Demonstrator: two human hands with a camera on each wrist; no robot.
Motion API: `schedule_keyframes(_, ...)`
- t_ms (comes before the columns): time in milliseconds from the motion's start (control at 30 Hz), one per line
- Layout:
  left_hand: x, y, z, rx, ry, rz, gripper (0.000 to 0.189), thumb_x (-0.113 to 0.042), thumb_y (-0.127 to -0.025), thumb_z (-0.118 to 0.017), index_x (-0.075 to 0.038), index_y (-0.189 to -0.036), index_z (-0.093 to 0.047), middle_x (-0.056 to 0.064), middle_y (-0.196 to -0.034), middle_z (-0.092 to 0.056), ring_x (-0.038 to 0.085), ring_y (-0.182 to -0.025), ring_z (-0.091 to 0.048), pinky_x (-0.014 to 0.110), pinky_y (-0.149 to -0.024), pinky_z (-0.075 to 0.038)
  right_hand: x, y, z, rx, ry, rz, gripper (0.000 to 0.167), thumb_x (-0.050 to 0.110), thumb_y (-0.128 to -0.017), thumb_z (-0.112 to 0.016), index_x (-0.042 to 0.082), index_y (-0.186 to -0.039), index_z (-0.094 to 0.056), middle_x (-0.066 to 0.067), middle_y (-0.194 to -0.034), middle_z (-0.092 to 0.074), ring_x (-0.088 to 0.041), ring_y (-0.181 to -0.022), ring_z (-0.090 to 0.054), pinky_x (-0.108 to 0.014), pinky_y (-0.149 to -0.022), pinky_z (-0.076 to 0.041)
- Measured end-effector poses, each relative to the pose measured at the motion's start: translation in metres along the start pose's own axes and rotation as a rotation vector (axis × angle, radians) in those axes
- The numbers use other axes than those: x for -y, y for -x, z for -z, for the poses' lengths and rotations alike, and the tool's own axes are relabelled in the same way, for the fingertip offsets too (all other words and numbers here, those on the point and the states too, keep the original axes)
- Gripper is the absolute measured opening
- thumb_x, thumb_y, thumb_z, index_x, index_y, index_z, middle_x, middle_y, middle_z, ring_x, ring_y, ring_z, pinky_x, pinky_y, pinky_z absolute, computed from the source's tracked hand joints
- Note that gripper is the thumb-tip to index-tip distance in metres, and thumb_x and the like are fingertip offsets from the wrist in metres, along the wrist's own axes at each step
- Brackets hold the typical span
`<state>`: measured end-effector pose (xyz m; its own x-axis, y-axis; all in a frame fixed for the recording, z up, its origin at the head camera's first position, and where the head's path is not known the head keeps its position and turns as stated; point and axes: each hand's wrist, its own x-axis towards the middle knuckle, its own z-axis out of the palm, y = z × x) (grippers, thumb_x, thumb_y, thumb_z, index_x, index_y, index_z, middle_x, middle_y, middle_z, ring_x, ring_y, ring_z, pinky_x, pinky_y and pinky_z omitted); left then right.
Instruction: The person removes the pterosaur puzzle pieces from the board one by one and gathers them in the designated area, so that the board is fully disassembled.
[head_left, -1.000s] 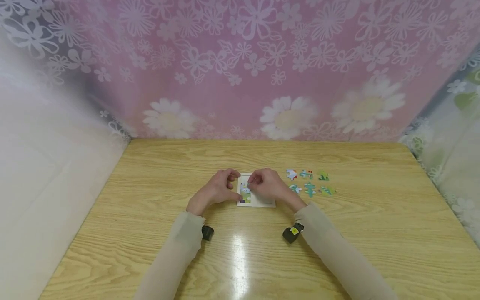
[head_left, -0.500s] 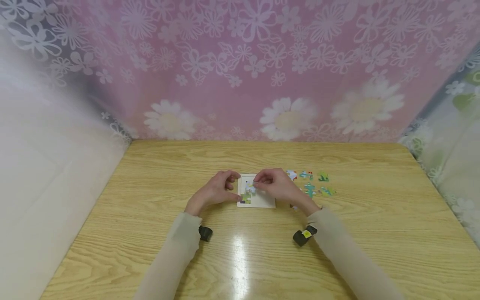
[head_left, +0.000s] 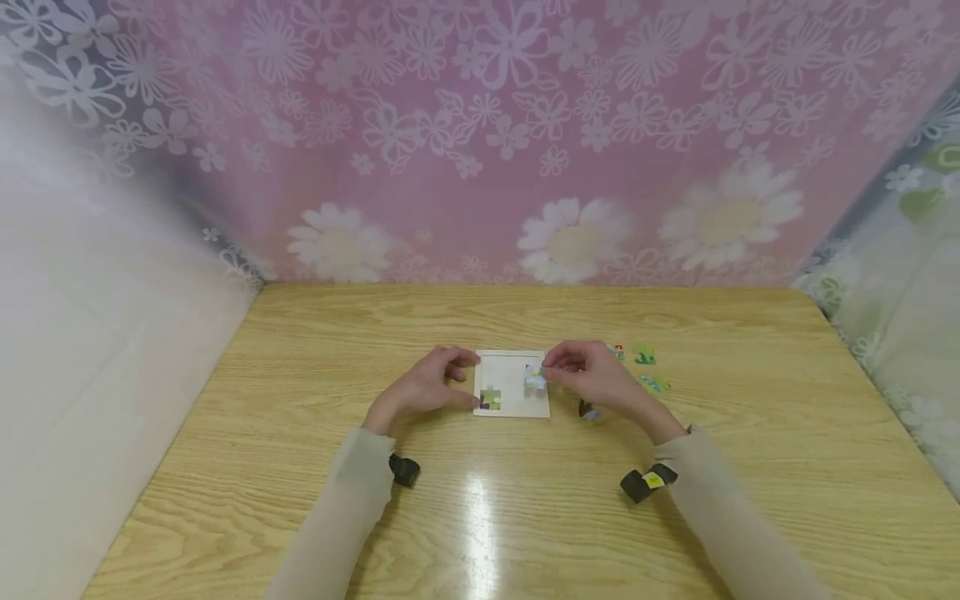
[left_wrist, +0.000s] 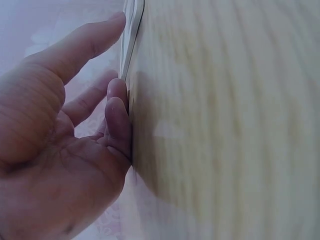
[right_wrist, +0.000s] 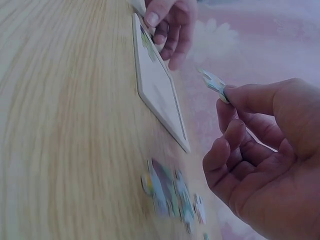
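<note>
In the head view, my left hand (head_left: 433,382) rests at the left side of a white puzzle tray (head_left: 512,408). Its thumb and forefinger are spread apart, tips right at the tray's edge. One green puzzle piece (head_left: 490,400) lies in the tray's near left corner. My right hand (head_left: 596,375) pinches a light-blue puzzle piece (head_left: 534,377) between thumb and forefinger, over the tray's right part. The right wrist view shows this pinched piece (right_wrist: 214,84) raised off the tray (right_wrist: 162,100), while the other fingers curl under.
Loose puzzle pieces lie right of the tray: a green one (head_left: 645,355), a green-blue one (head_left: 654,383) and a dark-and-blue one (head_left: 588,410) among them. My right hand partly hides others. A flowered pink curtain (head_left: 480,167) hangs behind the wooden table (head_left: 337,333).
My right hand has lifted the light-blue piece from the tray's left part and carried it right. The green piece stays in the corner. My left hand has barely moved.
</note>
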<state>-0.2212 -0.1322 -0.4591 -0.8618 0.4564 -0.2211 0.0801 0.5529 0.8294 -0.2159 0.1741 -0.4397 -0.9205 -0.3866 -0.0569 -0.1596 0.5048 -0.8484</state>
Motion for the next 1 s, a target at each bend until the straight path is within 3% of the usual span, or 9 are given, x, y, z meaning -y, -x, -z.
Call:
schedule_keyframes(400,-0.007,0.006,-0.002,-0.005,-0.023,0.017,0.063,-0.021,-0.085,-0.085,-0.017,-0.142,-0.057,0.008,-0.142,-0.046,0.023,-0.122,-0.053,0.044,-0.105,-0.046,-0.022,0.034,0.033,0.011,0.033,-0.031,0.018,0.025,-0.098,-0.07,0.009,-0.107,-0.07,-0.008,-0.099,-0.07,-0.018,-0.088,-0.064,-0.027,-0.074,-0.052)
schedule_keyframes(733,-0.008,0.005,-0.003,-0.017,-0.055,0.028,0.062,-0.02,-0.086,-0.085,-0.017,-0.141,-0.057,0.008,-0.137,-0.048,0.022,-0.119,-0.053,0.043,-0.104,-0.046,-0.025,0.058,0.054,0.026,0.094,-0.02,0.015,0.019,-0.098,-0.069,0.006,-0.106,-0.07,-0.01,-0.094,-0.07,-0.022,-0.078,-0.063,-0.026,-0.066,-0.051)
schedule_keyframes(1000,-0.005,0.004,-0.003,-0.019,-0.061,0.022,0.061,-0.021,-0.086,-0.085,-0.018,-0.141,-0.058,0.007,-0.137,-0.048,0.021,-0.118,-0.053,0.042,-0.102,-0.047,-0.038,0.069,0.061,0.034,0.147,-0.004,0.009,0.013,-0.097,-0.07,0.006,-0.102,-0.071,-0.005,-0.09,-0.07,-0.009,-0.075,-0.06,-0.024,-0.065,-0.051)
